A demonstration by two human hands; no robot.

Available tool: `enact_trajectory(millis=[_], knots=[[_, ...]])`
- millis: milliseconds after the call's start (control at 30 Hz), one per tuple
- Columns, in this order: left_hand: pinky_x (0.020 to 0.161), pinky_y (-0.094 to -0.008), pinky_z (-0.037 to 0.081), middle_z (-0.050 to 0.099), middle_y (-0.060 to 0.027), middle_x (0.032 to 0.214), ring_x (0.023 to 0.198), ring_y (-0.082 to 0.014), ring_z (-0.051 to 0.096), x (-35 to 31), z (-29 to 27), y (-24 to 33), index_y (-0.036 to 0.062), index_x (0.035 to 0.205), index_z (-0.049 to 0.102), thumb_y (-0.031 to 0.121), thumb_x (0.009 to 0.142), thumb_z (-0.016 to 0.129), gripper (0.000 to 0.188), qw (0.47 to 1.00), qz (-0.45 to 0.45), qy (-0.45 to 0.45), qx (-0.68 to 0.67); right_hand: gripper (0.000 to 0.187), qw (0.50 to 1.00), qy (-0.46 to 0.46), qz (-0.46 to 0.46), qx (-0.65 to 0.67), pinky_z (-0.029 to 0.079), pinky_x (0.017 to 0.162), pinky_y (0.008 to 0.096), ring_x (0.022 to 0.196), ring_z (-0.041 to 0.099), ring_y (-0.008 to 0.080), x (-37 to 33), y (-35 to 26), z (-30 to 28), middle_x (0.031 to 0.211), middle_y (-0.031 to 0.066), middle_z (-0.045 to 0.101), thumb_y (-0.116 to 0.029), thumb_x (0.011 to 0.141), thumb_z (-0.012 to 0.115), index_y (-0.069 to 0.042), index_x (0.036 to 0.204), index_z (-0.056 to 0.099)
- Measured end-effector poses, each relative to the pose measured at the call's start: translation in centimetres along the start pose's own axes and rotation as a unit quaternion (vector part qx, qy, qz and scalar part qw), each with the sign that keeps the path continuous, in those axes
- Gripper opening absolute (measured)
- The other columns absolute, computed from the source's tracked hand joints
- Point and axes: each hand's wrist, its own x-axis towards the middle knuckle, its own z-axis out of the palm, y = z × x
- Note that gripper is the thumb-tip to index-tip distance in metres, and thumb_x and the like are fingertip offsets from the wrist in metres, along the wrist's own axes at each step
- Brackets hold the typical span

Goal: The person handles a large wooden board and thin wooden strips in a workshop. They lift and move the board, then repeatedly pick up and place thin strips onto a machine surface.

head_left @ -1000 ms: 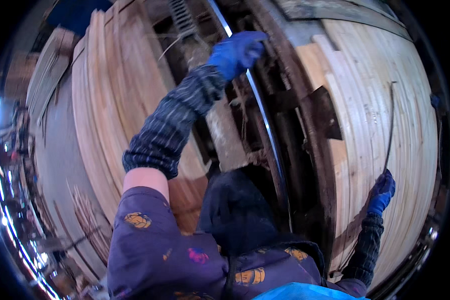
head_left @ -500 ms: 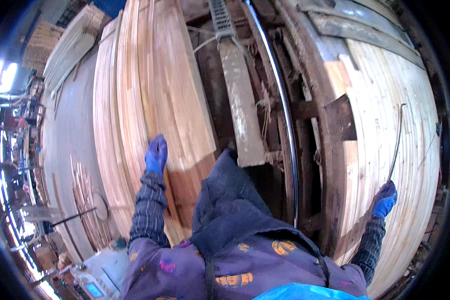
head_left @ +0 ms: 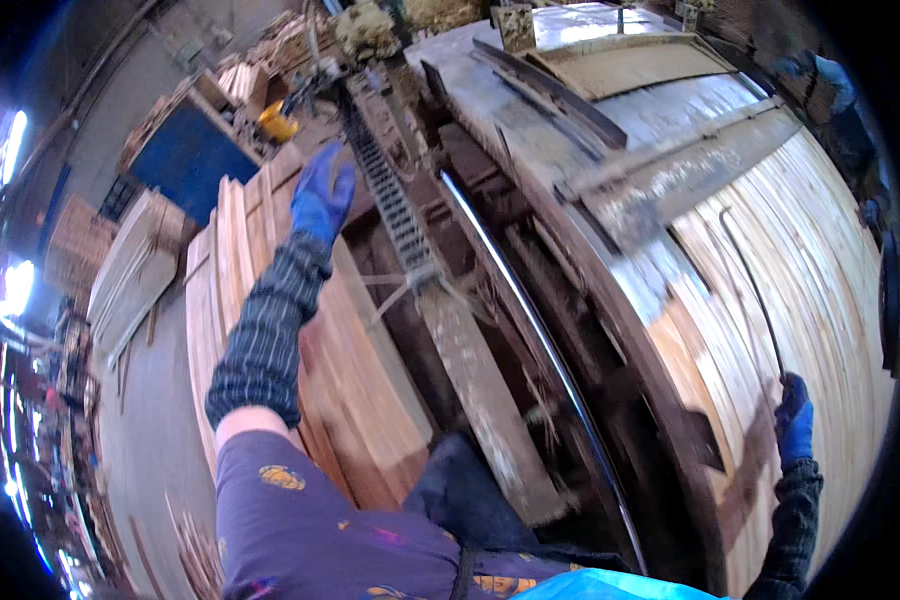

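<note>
My left hand (head_left: 323,195), in a blue glove, is raised over the far end of a stack of long wooden boards (head_left: 360,370) on the left. Its fingers are spread and hold nothing. My right hand (head_left: 795,425), gloved in blue as well, is closed around the near end of a thin metal hook rod (head_left: 758,290). The rod reaches forward over the pale wooden strips (head_left: 820,240) laid side by side on the right, and its far tip is bent.
Between the two wood layers runs a dark machine frame with a shiny bar (head_left: 530,310) and a ladder-like chain track (head_left: 390,200). A rusty metal beam (head_left: 690,175) crosses the far end of the strips. Far left are a blue panel (head_left: 195,145) and stacked boards (head_left: 135,260).
My left hand has lifted off the boards and reached forward, its fingers opening. The view has shifted forward, showing more of the far end. My right hand still grips the hook rod.
</note>
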Motion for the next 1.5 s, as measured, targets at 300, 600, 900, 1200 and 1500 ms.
enact_trajectory(millis=[300, 600, 900, 1200, 1500], knots=[[0.109, -0.048, 0.039, 0.054, -0.0211, 0.136, 0.127, -0.0395, 0.049, 30.6, 17.3, -15.4, 0.0098, 0.131, 0.057, 0.038, 0.078, 0.068, 0.061, 0.976, 0.163, 0.108, 0.092, 0.031, 0.907, 0.062, 0.29, -0.299, 0.049, 0.088, 0.0412, 0.097, 0.063, 0.0338, 3.3, -7.2, 4.7, 0.103, 0.0208, 0.065, -0.022, 0.093, 0.061, 0.003, 0.111, 0.061], [0.116, -0.0473, 0.027, 0.039, -0.0244, 0.149, 0.139, -0.0393, 0.035, 36.1, 19.5, -21.6, 0.0104, 0.148, 0.038, 0.043, 0.09, 0.058, 0.07, 0.94, 0.166, 0.116, 0.273, 0.019, 0.863, 0.118, 0.259, -0.417, 0.048, 0.072, 0.049, 0.089, 0.06, 0.0456, 6.6, -13.0, 8.1, 0.09, 0.0241, 0.063, -0.025, 0.087, 0.063, -0.006, 0.092, 0.062], [0.112, -0.0458, 0.034, 0.048, -0.0221, 0.143, 0.133, -0.0385, 0.045, 20.6, 18.1, 1.1, -0.0014, 0.142, 0.045, 0.031, 0.087, 0.069, 0.068, 0.933, 0.339, 0.06, -0.103, 0.024, 0.899, 0.03, 0.266, -0.347, 0.051, 0.076, 0.0478, 0.089, 0.065, 0.0391, 7.4, -17.2, 7.2, 0.092, 0.0185, 0.069, -0.033, 0.092, 0.056, -0.014, 0.103, 0.065], [0.114, -0.055, 0.029, 0.042, -0.0263, 0.148, 0.138, -0.0448, 0.038, -17.4, 1.5, 40.2, 0.0033, 0.142, 0.047, 0.024, 0.084, 0.07, 0.066, 0.747, 0.385, -0.193, -0.507, 0.028, 0.927, 0.042, 0.149, -0.342, 0.051, 0.069, 0.0495, 0.076, 0.065, 0.0401, -8.3, -29.0, -3.8, 0.078, 0.0204, 0.066, -0.036, 0.098, 0.05, -0.011, 0.103, 0.062], [0.11, -0.0507, 0.034, 0.052, -0.0262, 0.138, 0.131, -0.0438, 0.046, -28.7, 3.9, 71.0, 0.0042, 0.132, 0.057, 0.026, 0.086, 0.066, 0.052, 0.709, 0.447, -0.242, -0.488, 0.023, 0.895, 0.263, 0.243, -0.266, 0.052, 0.067, 0.0417, 0.077, 0.068, 0.0321, -47.3, -27.9, -12.3, 0.082, 0.0149, 0.067, -0.025, 0.095, 0.058, -0.008, 0.11, 0.063]])
